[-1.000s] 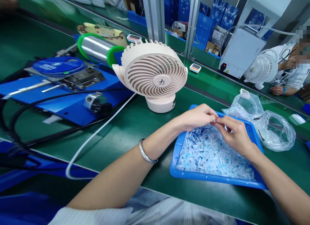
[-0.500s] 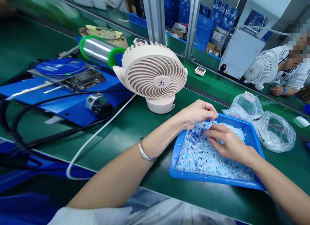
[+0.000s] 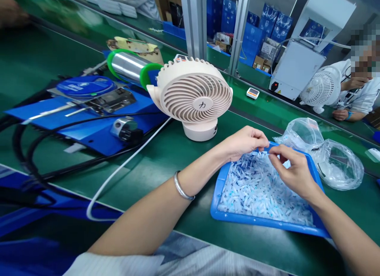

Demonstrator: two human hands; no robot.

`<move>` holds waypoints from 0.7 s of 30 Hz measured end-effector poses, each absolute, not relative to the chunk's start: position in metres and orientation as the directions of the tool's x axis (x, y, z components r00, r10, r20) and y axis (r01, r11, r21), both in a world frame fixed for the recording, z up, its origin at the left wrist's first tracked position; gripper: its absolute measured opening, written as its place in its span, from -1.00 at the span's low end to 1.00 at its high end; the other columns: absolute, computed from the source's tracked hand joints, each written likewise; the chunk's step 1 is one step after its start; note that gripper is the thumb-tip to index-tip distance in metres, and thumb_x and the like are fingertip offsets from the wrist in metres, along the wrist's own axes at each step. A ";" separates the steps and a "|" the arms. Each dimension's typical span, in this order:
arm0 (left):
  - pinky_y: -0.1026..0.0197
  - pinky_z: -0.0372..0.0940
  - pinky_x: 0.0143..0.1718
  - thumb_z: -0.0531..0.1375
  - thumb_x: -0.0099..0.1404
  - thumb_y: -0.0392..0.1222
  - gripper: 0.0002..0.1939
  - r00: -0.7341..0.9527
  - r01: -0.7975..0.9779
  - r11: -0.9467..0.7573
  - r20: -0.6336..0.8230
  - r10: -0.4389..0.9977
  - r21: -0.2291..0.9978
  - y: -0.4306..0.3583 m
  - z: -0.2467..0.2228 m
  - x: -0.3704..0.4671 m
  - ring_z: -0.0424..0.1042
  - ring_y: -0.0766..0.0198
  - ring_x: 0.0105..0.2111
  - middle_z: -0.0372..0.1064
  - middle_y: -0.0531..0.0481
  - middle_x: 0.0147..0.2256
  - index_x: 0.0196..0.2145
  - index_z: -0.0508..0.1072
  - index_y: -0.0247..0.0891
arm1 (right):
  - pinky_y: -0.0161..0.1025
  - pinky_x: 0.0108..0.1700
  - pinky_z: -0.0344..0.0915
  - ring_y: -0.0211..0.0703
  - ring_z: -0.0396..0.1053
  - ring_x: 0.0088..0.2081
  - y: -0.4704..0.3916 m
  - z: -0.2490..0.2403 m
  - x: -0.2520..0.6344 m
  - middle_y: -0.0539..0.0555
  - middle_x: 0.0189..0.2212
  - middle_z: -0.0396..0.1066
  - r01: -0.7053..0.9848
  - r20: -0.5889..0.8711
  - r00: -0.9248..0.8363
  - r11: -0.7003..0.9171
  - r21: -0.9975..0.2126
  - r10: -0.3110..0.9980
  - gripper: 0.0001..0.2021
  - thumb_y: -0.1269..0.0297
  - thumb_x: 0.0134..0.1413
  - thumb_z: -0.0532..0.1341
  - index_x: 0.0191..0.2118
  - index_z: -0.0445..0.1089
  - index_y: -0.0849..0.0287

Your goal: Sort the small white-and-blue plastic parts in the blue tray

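A blue tray [image 3: 218,193] on the green bench holds a heap of small whitish-blue plastic pieces [image 3: 252,193]. Over the tray's far rim, my left hand [image 3: 245,143] has its thumb and fingers pinched together; whatever is between them is too small to make out. Close beside those fingertips is my right hand [image 3: 293,171], thumb and forefinger curled toward each other above the pieces. Its pinch also hides what it holds, if anything. A silver bangle [image 3: 181,185] circles my left wrist.
A pale pink fan [image 3: 196,98] stands behind my left arm, its white cable running left. Clear plastic bags [image 3: 338,165] lie right of the tray. At left is a blue-based device with a metal roller [image 3: 127,66]. A co-worker's hand [image 3: 341,115] shows across the bench.
My right hand has lifted from the pieces in the tray and come up to my left fingertips. My left hand keeps its pinch. The view has shifted slightly.
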State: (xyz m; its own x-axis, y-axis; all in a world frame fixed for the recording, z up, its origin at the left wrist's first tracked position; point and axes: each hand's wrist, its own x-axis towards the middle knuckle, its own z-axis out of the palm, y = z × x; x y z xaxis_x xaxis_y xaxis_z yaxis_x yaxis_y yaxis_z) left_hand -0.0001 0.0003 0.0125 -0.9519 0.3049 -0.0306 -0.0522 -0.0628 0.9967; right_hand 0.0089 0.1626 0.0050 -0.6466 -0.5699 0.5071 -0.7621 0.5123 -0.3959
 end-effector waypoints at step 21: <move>0.31 -0.12 -0.59 0.08 0.08 -0.29 -0.88 -0.859 -0.019 -0.076 0.023 0.511 0.997 -0.004 0.013 0.001 0.10 0.46 -0.60 0.20 0.09 -0.63 -0.55 0.35 -0.38 | -0.36 -0.45 0.18 -0.33 0.25 -0.50 0.163 0.012 0.011 -0.03 -0.54 0.35 -0.638 0.508 -0.770 0.480 -0.602 -0.386 -0.91 0.36 0.02 0.10 -0.40 0.34 0.20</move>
State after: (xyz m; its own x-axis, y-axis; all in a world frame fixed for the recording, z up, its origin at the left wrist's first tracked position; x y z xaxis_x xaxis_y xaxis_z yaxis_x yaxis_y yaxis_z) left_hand 0.0007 -0.0035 0.0131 -0.8594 0.5107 0.0226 -0.0187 -0.0756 0.9970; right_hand 0.0107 0.1626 0.0118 -0.7699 -0.3863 0.5079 -0.6380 0.4799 -0.6022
